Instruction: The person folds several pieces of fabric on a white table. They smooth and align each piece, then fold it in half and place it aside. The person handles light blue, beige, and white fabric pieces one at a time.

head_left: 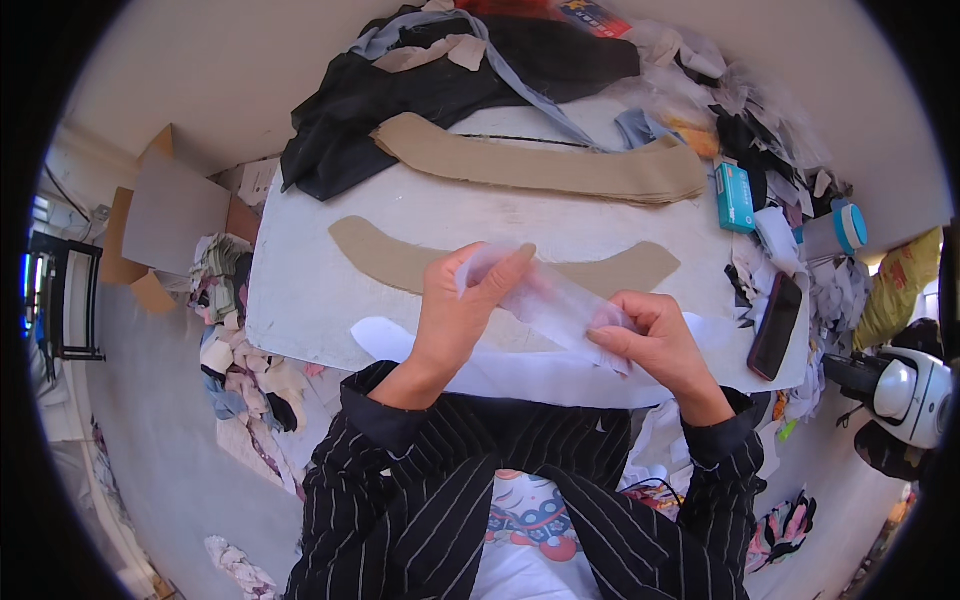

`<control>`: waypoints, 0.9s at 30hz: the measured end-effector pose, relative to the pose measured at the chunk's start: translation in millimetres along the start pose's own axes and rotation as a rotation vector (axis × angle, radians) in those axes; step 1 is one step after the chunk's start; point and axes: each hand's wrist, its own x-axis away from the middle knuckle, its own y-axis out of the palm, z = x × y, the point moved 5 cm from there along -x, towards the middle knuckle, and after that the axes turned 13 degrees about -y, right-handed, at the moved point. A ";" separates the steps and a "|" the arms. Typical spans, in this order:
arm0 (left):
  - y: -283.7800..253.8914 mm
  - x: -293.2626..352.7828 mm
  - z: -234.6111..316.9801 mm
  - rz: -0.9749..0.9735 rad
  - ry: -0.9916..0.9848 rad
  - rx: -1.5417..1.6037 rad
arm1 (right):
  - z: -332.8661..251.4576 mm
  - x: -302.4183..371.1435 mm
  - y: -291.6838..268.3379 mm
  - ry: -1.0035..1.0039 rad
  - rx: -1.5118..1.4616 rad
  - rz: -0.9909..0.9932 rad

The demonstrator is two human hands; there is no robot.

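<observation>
Between my two hands hangs a thin, translucent white strip, raised above the table; I cannot tell whether it is film or thin interlining (556, 303). My left hand (462, 302) pinches its curled upper left end between thumb and fingers. At its lower right end, my right hand (652, 338) is closed on it, thumb on top. Under my hands, a curved white piece (490, 372) lies along the table's near edge. Just beyond, a curved tan fabric piece (372, 256) is partly covered by my left hand and the strip. Farther back sits a stack of similar tan curved pieces (545, 168).
Dark cloth (345, 140) covers the back left of the white table (290, 290). A phone (776, 326) and a teal box (734, 196) lie along the right side. Fabric scraps (250, 370) pile on the left; a white scooter (915, 395) stands at right.
</observation>
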 end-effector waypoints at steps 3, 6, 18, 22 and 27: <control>-6.9 -2.3 -9.4 -0.011 -0.054 0.092 | -0.7 1.4 -3.9 0.039 0.018 -0.012; -11.9 -4.5 -13.7 -0.058 -0.070 0.102 | 7.5 0.7 -6.8 0.014 0.109 -0.002; 33.7 12.0 21.5 -0.141 0.165 0.056 | -67.9 5.9 22.1 -0.711 1.116 0.271; 42.4 -1.5 29.8 -0.314 0.432 0.084 | -82.6 21.7 -1.7 -0.537 0.559 0.277; 93.1 -3.8 -6.4 -0.837 0.008 0.170 | -131.8 38.1 -21.3 -0.720 0.600 0.403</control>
